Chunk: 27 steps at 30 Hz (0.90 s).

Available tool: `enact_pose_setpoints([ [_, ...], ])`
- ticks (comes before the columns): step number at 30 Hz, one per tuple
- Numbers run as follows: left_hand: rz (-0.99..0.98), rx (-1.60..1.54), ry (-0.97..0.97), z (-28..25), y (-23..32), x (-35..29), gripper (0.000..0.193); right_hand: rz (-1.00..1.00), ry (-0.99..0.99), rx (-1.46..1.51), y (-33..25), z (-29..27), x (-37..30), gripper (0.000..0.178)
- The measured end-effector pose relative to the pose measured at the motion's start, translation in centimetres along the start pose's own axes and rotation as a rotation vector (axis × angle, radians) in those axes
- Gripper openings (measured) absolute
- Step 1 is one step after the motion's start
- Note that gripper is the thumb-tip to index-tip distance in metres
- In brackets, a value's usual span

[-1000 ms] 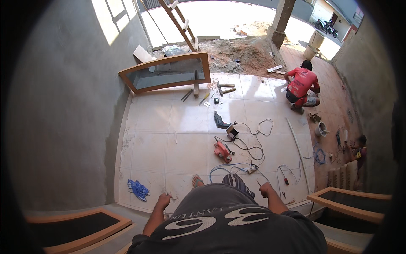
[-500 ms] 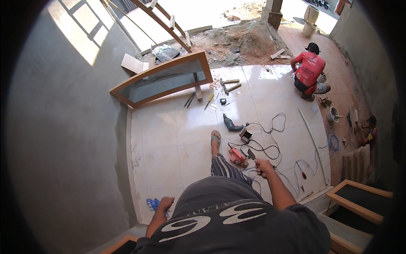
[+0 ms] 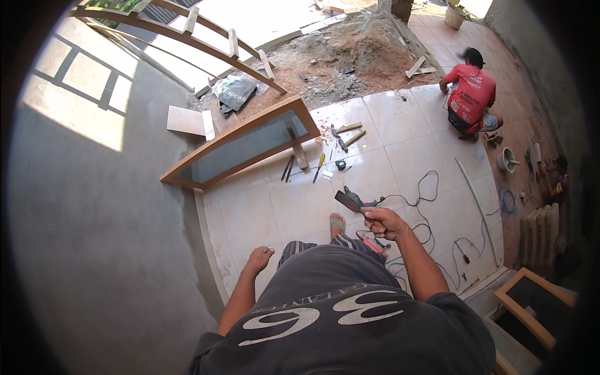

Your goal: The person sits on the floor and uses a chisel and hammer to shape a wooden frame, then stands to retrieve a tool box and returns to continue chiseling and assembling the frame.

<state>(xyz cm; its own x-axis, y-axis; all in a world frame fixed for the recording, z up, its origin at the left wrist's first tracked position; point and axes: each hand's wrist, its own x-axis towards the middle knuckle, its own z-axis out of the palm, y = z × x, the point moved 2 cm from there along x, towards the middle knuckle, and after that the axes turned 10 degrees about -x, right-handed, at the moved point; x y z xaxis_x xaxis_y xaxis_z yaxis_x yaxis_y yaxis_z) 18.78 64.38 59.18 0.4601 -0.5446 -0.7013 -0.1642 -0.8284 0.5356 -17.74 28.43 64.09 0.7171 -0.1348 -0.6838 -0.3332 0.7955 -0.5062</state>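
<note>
My right hand [image 3: 384,223] is closed round a putty knife [image 3: 347,200] with a dark flat blade, raised in front of my body and pointing up and left. Lower on the left, my left hand [image 3: 258,259] is apart from the floor and wall, its fingers curled; what they hold, if anything, is too small to name. Behind the blade, a power drill [image 3: 369,202] lies on the tiles, partly covered. A red power tool [image 3: 375,245] shows under my right wrist. Further off lie a tape measure [image 3: 340,165], a yellow-handled tool [image 3: 320,167] and two hammers [image 3: 354,140].
A wood-framed glass panel [image 3: 307,117] leans ahead on the left, near a wooden ladder [image 3: 233,42]. Black cords [image 3: 427,219] trail across the tiles. A person in red [image 3: 470,94] crouches at far right; another person [image 3: 559,178] is below. Wooden frames [image 3: 524,319] stand at lower right.
My right hand has lifted the putty knife up and left, closer to view. My left hand has risen from beside a blue crumpled thing, now out of sight. The view has shifted.
</note>
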Motion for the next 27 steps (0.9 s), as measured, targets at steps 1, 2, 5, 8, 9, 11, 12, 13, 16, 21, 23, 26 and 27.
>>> enact_pose_setpoints([
  [1,0.030,0.071,0.026,-1.2,2.1,2.2,0.048,0.008,0.104,-0.076,-0.8,-0.3,1.3,0.049],
  [2,0.099,0.028,0.021,-2.1,4.3,4.1,0.048,0.006,0.240,-0.193,-1.4,-0.8,2.8,0.045],
  [5,0.265,-0.041,-0.039,-3.7,10.2,8.3,0.049,0.127,0.510,-0.413,-1.7,-2.8,6.2,0.048],
  [8,0.370,0.045,-0.121,-5.7,15.5,12.4,0.051,0.053,0.706,-0.314,-0.7,-3.9,7.8,0.044],
  [9,0.397,0.057,-0.121,-6.4,16.7,14.1,0.051,0.059,0.722,-0.293,-0.6,-4.0,7.9,0.043],
  [11,0.451,0.084,-0.125,-8.1,19.0,17.7,0.051,0.075,0.757,-0.247,-0.7,-3.9,8.0,0.043],
  [12,0.453,0.106,-0.134,-9.0,20.1,19.9,0.051,0.067,0.805,-0.288,-0.5,-3.9,8.3,0.043],
  [13,0.491,0.120,-0.118,-10.1,21.1,22.5,0.049,0.060,0.852,-0.331,-0.3,-3.8,8.7,0.043],
  [16,0.583,0.144,-0.071,-13.3,24.6,30.7,0.045,0.062,0.962,-0.312,-2.7,-1.3,10.7,0.044],
  [21,0.677,0.237,-0.003,-15.9,34.8,43.5,0.039,0.052,1.030,-0.287,-6.7,3.0,19.0,0.043],
  [23,0.737,0.264,0.029,-15.6,37.2,49.3,0.038,-0.042,1.036,-0.466,-10.6,4.8,23.7,0.042],
  [26,0.796,0.321,0.136,-15.3,39.2,55.4,0.040,-0.216,1.066,-0.680,-15.8,6.7,31.0,0.041],
  [27,0.796,0.359,0.182,-14.6,39.6,57.7,0.041,-0.199,1.054,-0.688,-17.3,6.6,33.3,0.041],
])
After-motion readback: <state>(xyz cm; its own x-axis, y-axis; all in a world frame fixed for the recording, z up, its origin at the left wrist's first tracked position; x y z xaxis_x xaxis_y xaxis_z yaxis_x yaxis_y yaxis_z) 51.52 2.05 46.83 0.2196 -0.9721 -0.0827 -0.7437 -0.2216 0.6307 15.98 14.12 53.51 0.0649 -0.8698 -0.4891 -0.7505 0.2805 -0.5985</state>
